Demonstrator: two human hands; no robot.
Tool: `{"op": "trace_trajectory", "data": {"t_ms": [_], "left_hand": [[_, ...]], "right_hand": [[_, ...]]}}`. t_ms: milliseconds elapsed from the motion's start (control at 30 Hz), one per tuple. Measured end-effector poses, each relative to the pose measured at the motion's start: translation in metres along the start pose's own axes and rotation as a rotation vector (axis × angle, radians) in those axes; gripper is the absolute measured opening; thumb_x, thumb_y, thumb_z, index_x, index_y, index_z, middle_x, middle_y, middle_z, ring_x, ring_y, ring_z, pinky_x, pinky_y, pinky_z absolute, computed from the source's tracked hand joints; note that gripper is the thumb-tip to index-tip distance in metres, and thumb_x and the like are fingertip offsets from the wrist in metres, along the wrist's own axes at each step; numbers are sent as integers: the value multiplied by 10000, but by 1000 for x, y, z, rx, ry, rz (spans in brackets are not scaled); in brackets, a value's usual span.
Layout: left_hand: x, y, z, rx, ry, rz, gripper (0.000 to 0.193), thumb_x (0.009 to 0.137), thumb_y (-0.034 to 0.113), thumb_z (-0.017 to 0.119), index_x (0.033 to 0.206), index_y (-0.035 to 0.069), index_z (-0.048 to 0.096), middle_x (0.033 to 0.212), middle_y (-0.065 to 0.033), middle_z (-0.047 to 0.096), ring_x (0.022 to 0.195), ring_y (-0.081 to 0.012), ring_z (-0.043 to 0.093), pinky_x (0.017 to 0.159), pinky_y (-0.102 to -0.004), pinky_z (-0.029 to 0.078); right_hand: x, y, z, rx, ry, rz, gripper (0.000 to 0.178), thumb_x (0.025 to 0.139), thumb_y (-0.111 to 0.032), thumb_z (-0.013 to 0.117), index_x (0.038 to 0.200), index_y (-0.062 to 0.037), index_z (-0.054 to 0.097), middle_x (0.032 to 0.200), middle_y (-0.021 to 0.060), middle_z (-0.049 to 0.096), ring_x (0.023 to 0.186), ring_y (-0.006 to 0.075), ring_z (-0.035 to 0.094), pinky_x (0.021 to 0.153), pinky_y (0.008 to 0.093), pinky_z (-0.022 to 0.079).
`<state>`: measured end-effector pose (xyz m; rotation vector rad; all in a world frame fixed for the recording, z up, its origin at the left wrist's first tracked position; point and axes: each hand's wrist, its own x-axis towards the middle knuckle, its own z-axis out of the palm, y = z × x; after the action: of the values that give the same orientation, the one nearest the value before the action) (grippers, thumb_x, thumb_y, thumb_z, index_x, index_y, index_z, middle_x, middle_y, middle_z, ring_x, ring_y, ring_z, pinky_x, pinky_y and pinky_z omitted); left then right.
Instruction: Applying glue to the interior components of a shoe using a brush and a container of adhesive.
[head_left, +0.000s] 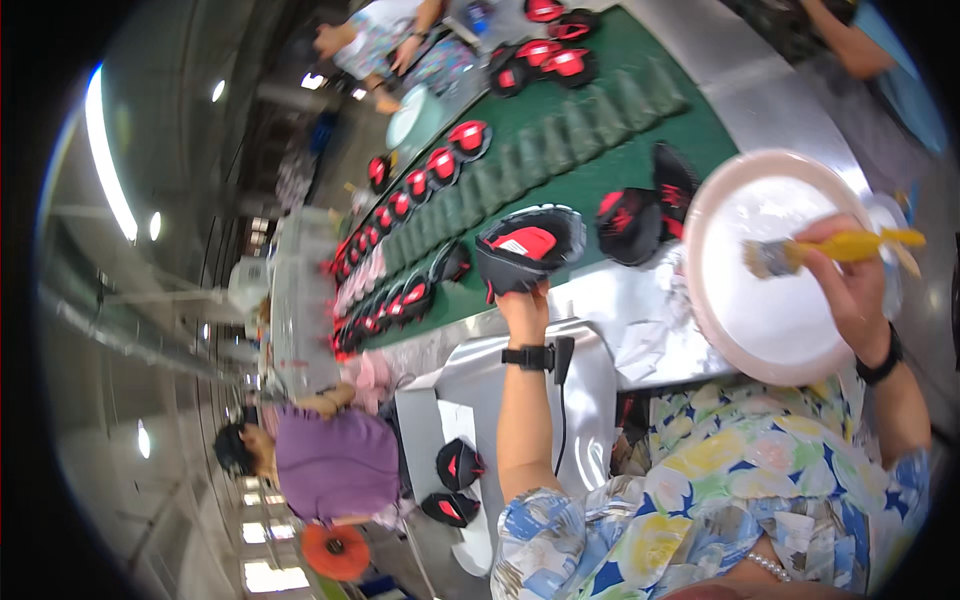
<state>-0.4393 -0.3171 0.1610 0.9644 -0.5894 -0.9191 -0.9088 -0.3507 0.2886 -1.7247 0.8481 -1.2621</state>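
My left hand (524, 308) grips a black and red shoe upper (528, 247) from below, holding it up over the near side of a green belt. A pale dried or wet-looking line runs along its rim. In my right hand (850, 285) is a paint brush (772, 259) with a yellow handle, fingers closed round it. The bristles hang over a wide basin (700, 290) with a pinkish rim, which has white material inside. Two more black and red shoe uppers, one lying (630, 226) and one standing (675, 185), rest between the held upper and the basin.
Along the green belt (620, 160) run rows of black and red shoe uppers (443, 165) and a row of greenish translucent pieces (540, 143). A metal ledge (590, 365) lies near me. Several other people stand around, one in a purple shirt (335, 462) at left.
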Motion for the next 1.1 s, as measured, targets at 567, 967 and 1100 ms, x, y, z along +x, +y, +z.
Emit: {"op": "trace_trajectory", "data": {"t_ms": [567, 967, 1100], "left_hand": [[161, -38, -352, 1372, 610, 85, 542, 890, 2, 613, 1411, -24, 463, 1322, -208, 620, 1195, -327, 616, 1052, -374, 462], [129, -16, -139, 1108, 35, -607, 834, 840, 578, 745, 1332, -80, 601, 1364, -219, 624, 1294, -329, 562, 1094, -467, 407], [100, -58, -54, 1367, 116, 41, 404, 850, 155, 699, 1180, -25, 550, 1118, -200, 684, 878, -381, 711, 645, -462, 586]], "right_hand": [[49, 31, 14, -253, -193, 446, 145, 990, -91, 618, 1119, -50, 565, 1087, 53, 586, 1032, 133, 591, 948, 280, 459], [29, 17, 12, -229, -204, 418, 129, 982, -41, 602, 1108, -40, 574, 1092, 51, 575, 1041, 140, 600, 941, 283, 468], [15, -1, 12, -238, -245, 332, 140, 938, -5, 637, 1070, -21, 592, 1043, 73, 628, 970, 157, 630, 880, 288, 494]]}}
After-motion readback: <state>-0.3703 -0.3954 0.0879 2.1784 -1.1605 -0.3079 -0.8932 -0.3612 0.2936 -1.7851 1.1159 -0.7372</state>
